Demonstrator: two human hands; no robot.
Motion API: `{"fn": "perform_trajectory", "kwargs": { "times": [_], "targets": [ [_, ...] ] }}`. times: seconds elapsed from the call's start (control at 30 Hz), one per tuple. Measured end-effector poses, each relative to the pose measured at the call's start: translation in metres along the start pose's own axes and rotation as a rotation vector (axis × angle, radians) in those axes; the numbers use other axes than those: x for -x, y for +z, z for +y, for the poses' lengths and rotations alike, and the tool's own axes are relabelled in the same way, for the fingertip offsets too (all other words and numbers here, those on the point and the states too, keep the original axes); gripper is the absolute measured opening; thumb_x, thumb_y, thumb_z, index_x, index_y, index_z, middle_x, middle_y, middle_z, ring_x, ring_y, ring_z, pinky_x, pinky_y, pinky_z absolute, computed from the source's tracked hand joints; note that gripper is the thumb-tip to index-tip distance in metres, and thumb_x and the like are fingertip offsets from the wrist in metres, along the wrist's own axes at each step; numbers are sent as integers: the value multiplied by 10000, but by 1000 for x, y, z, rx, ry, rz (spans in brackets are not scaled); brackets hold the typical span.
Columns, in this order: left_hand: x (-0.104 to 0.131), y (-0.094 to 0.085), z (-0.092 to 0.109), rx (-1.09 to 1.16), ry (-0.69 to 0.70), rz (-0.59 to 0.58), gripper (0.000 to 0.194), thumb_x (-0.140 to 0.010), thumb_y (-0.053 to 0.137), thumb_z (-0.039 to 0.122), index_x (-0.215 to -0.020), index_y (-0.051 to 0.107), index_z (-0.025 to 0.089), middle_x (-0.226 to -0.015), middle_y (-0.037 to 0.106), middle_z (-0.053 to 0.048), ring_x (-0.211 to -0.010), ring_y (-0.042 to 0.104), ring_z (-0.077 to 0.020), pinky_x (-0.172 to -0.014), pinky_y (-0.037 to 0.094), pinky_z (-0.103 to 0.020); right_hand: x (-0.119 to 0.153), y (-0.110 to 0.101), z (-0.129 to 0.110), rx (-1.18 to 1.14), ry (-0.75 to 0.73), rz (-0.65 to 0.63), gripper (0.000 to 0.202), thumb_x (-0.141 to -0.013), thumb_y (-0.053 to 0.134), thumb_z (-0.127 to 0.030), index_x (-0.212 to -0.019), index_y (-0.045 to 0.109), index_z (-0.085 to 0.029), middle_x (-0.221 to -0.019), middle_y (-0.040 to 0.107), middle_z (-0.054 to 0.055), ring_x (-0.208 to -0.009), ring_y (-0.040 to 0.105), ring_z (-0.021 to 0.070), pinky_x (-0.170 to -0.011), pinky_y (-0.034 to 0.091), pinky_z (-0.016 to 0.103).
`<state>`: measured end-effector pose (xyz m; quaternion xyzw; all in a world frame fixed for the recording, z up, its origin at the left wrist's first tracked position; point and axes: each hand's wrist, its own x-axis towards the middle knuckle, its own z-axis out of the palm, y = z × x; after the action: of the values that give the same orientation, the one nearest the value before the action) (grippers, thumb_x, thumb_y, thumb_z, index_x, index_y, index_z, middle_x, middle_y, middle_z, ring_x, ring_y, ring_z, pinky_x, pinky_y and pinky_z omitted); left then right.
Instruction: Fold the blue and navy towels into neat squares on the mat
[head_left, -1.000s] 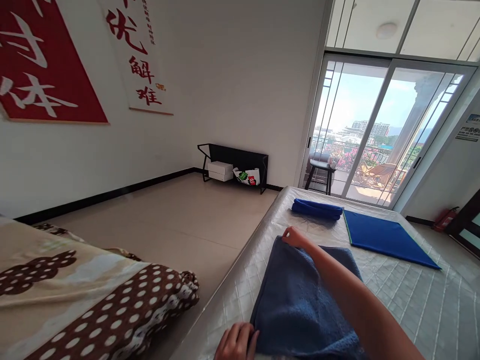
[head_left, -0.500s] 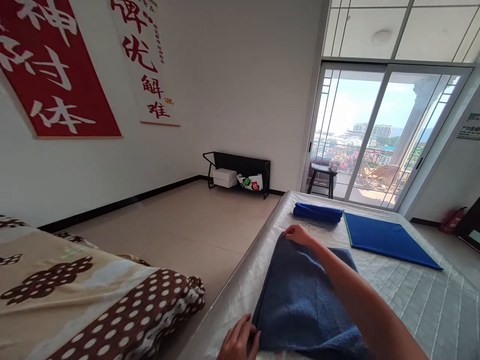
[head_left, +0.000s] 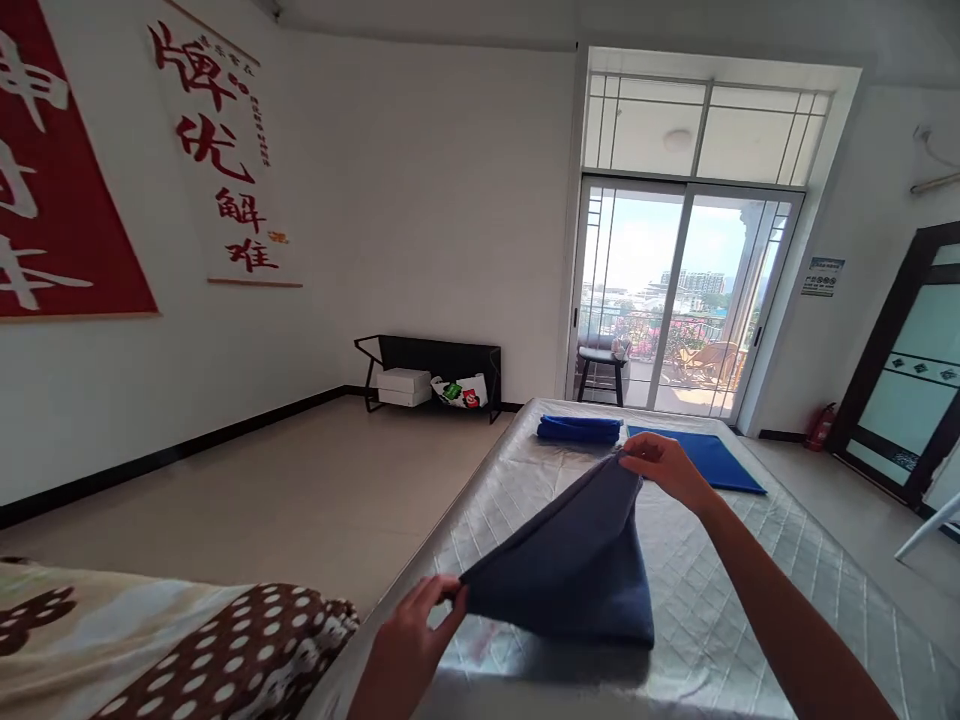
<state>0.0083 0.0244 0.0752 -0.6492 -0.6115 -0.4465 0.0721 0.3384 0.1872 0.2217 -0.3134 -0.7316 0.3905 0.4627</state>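
Observation:
A dark blue cloth [head_left: 570,560] is partly lifted off the silver quilted mattress [head_left: 757,590]. My left hand [head_left: 421,628] pinches its lower left corner between thumb and fingers. Farther out, my right hand [head_left: 664,466] is closed on its upper corner, so the top edge stretches between both hands. The cloth's lower right part hangs down close to the mattress. Beyond the cloth lies a rolled or folded bright blue cloth [head_left: 579,429]. A flat bright blue cloth [head_left: 716,462] with a thin green edge is behind my right hand, partly covered by it.
At the lower left is a brown and cream blanket [head_left: 225,650] with white dots. A black rack [head_left: 442,355] with white boxes and a bag stands by the wall. Past the mattress are sliding glass doors [head_left: 667,300], a fire extinguisher [head_left: 820,427] and a dark-framed door [head_left: 900,370].
Both hands have raised the dark blue cloth's edge from the mattress. My right hand has moved right, my left hand up and slightly left. The view has tilted up and turned right.

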Motion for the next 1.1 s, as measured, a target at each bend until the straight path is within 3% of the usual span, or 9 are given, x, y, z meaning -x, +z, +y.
{"fn": "perform_trajectory", "kwargs": {
  "times": [0.13,0.27,0.4,0.5,0.67,0.77,1.1],
  "targets": [
    [-44,-49,50,53,105,81,585,-889,428,752,-817,714,246,-838,783,-37,-753,746,-199,-665,582,-251,38,-47,-38,-71,-15,156,394,-612,867,-509,-856,740,-227,-812,730,4,-777,655,165,-739,529,311],
    [-81,-90,106,51,129,86,632,-841,428,812,-850,730,258,-836,783,-12,-683,725,-179,-649,569,-237,80,-80,-69,-135,-44,328,400,-608,885,-492,-876,747,-228,-854,746,8,-818,663,169,-774,524,311],
    [-102,-118,154,92,182,21,598,-829,452,795,-899,741,276,-848,779,6,-725,724,-185,-676,569,-239,117,-96,-98,-259,-105,483,417,-550,917,-504,-830,740,-250,-792,728,-20,-756,655,152,-744,532,302],
    [-104,-129,173,158,207,-32,546,-793,529,771,-880,755,282,-826,780,5,-702,718,-191,-644,574,-246,142,-102,-113,-279,-138,570,409,-545,916,-526,-784,727,-253,-729,704,-28,-668,635,140,-650,534,287],
    [-100,-135,177,343,158,-205,420,-686,719,688,-752,756,275,-736,772,2,-651,707,-184,-594,579,-239,184,-106,-117,-101,-205,729,370,-604,895,-522,-773,725,-240,-782,728,14,-709,667,165,-637,557,292],
    [-102,-131,172,387,181,-339,345,-683,753,609,-715,757,265,-715,769,-6,-643,706,-183,-593,583,-243,202,-105,-114,-26,-205,740,355,-609,899,-508,-749,728,-229,-814,740,34,-740,681,176,-656,572,295],
    [-100,-122,155,440,224,-352,251,-689,788,526,-704,767,276,-759,779,-15,-698,731,-204,-632,611,-273,236,-96,-125,168,-187,645,262,-643,881,-475,-746,751,-273,-764,702,27,-668,647,174,-604,579,303]
  ]
}}
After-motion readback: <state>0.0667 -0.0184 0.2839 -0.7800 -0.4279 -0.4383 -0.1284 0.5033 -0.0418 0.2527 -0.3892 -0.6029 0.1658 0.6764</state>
